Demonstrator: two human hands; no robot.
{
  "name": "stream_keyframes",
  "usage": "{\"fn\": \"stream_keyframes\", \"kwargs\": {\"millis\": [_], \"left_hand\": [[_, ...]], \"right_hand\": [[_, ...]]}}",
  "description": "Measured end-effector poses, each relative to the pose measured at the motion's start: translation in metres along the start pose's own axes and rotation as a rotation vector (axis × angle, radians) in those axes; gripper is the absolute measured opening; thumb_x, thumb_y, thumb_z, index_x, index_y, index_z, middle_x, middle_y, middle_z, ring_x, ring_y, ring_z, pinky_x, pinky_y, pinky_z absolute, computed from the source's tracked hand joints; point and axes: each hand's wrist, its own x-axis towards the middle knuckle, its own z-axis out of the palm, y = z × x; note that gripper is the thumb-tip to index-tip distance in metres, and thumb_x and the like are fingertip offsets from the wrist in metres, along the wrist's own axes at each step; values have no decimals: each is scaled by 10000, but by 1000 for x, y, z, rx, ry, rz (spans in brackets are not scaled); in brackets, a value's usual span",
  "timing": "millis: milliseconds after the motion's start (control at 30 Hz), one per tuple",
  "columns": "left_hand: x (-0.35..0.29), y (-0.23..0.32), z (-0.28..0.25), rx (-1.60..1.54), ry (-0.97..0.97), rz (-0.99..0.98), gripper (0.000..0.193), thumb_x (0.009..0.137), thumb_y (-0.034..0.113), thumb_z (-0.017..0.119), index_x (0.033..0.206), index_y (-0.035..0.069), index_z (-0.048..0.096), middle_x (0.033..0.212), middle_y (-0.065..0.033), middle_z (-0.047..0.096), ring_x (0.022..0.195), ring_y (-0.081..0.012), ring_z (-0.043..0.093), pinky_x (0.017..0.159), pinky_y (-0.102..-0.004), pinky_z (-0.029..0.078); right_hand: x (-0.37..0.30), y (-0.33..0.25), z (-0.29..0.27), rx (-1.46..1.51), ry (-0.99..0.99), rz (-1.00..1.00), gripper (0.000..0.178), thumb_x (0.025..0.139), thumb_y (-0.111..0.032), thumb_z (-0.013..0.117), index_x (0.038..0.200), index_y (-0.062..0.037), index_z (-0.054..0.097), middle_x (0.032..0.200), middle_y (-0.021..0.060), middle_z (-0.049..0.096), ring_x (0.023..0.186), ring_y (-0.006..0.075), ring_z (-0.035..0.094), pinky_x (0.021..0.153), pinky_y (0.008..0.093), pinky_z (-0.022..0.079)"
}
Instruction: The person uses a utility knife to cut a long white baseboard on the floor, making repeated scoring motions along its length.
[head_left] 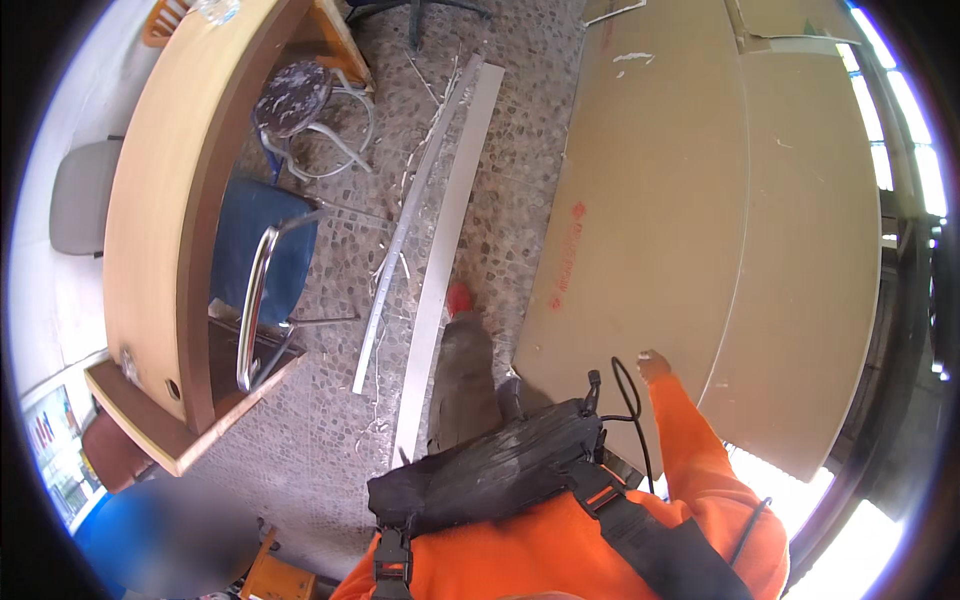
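— Where the large brown board [700,220] leans at the right, is contact observed?
— The right hand [653,366] is seen closed against its lower edge; the grip cannot be told. The left hand is not seen. Metal strips [440,230] are noted on the pebbled floor [510,200] beside it.

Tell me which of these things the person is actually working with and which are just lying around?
In hand:
- right hand, resting on the big tan board
- second tan board lying beside it

Lying about:
- long metal strips on the pebbled floor
- paint-spattered stool
- blue chair
- curved wooden desk
- grey chair

The left hand is out of view.
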Motion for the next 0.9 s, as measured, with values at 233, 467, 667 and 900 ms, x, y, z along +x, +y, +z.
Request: {"fn": "stream_keyframes", "kwargs": {"millis": [233,467,667,900], "left_hand": [[49,251,33,223,65,-81,340,819,396,667,826,57,683,514,-15,408,407,-162,420,393,-345,384],[105,520,246,391,20,220,289,790,358,709,801,75,652,587,-31,476,460,-162,470,415,-350,406],[136,686,393,948,270,416,516,736,554,699,819,45,692,745,-108,653,673,-236,608,612,-398,471],[164,850,583,1181,257,543,446,823,530,581,962,132,729,940,-165,697,944,-357,648,836,-443,485]], "right_hand": [[10,-175,93,312,-42,-30,510,893,-406,566,1242,-36,534,1102,204,629,1051,333,603,933,397,446],[92,-377,-19,26,-19,-307,602,913,-394,540,1377,-35,404,1353,235,458,1233,395,463,1041,416,371],[210,-469,-91,-152,-244,43,809,842,-404,622,1472,-101,215,1457,244,298,1259,461,414,1046,472,372],[274,-544,-128,-279,-378,225,868,825,-422,640,1489,-152,151,1458,259,271,1257,451,427,1008,511,401]]}}
